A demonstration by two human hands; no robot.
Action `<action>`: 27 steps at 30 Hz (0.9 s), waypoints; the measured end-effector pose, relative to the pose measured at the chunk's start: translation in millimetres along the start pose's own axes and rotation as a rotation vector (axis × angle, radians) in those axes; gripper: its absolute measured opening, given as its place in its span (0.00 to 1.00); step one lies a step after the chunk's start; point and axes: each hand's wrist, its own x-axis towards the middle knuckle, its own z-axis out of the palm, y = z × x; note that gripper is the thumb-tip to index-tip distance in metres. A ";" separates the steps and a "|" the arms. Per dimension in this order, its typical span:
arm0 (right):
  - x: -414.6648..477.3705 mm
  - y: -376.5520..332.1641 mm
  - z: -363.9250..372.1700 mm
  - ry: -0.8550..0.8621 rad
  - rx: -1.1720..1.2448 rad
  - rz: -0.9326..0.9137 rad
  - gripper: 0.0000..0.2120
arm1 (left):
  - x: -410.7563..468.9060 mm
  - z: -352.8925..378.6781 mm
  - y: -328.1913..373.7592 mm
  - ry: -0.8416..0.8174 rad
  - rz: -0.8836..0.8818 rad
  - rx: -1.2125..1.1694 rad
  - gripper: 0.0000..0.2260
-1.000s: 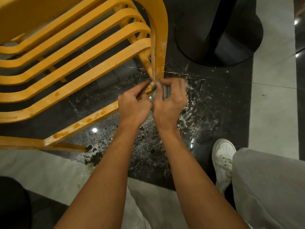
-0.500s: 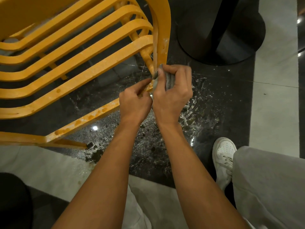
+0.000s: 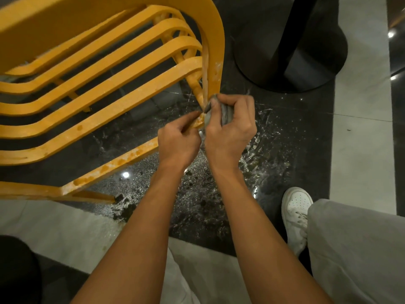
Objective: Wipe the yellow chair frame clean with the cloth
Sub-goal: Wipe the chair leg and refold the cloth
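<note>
No readable text or number shows on the yellow chair frame [image 3: 65, 25] or shoe [image 3: 295, 207].

Most of the cloth [image 3: 207, 118] is buried in the right hand [image 3: 230, 130] (only grey folds show). The left hand [image 3: 178, 141] covers the chair frame [image 3: 122, 104] joint; the frame runs off the edge left of the hands.

Dark glossy floor [image 3: 285, 132], pale bands [image 3: 361, 139], probably a table pedestal [image 3: 306, 58].
</note>
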 end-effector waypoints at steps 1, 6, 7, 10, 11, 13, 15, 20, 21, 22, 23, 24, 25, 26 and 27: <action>2.9 -2.7 1.1 0.019 0.011 -0.014 0.03 | -0.6 -0.1 0.6 -0.003 -0.005 0.000 0.18; -4.1 3.8 -1.5 -0.067 -0.034 0.000 0.03 | -2.2 -7.1 8.1 -0.035 0.006 -0.008 0.18; -4.6 4.5 -2.5 -0.076 -0.043 0.013 0.03 | -0.8 -8.5 10.7 -0.033 0.014 -0.022 0.19; 4.8 -6.9 -3.0 -0.034 -0.018 -0.006 0.03 | 0.6 -8.7 19.4 -0.013 0.078 -0.115 0.21; 9.0 -11.7 -2.8 -0.015 -0.005 -0.025 0.03 | 0.3 -7.7 21.8 -0.014 0.105 -0.143 0.21; 12.4 -15.8 -3.5 -0.010 0.004 -0.059 0.03 | -0.6 -6.2 24.6 -0.038 0.134 -0.196 0.20; 9.7 -11.8 -5.5 -0.056 -0.006 -0.062 0.02 | -0.7 -7.2 25.2 -0.065 0.129 -0.212 0.20; 13.9 -17.3 -5.9 -0.048 -0.003 -0.076 0.02 | -1.8 -12.7 28.0 -0.096 0.104 -0.197 0.21; 16.3 -20.0 -4.9 -0.033 0.008 -0.093 0.02 | -2.9 -12.8 28.3 -0.094 0.098 -0.207 0.21; 17.3 -20.6 -3.9 -0.030 0.011 -0.103 0.02 | -3.9 -12.5 28.6 -0.094 0.090 -0.221 0.21; 17.0 -19.6 -3.7 -0.038 0.008 -0.103 0.02 | -4.7 -12.0 28.3 -0.093 0.080 -0.231 0.21; 15.8 -17.6 -4.1 -0.050 0.003 -0.091 0.02 | -5.5 -11.8 28.0 -0.095 0.072 -0.237 0.21; 15.1 -15.9 -4.7 -0.059 -0.003 -0.075 0.03 | -5.4 -11.9 28.1 -0.097 0.068 -0.242 0.21; 14.8 -15.3 -5.0 -0.058 -0.006 -0.065 0.03 | -4.7 -12.4 28.1 -0.098 0.066 -0.244 0.21; 15.9 -16.1 -5.0 -0.047 -0.006 -0.066 0.03 | -3.2 -13.2 28.4 -0.098 0.066 -0.245 0.21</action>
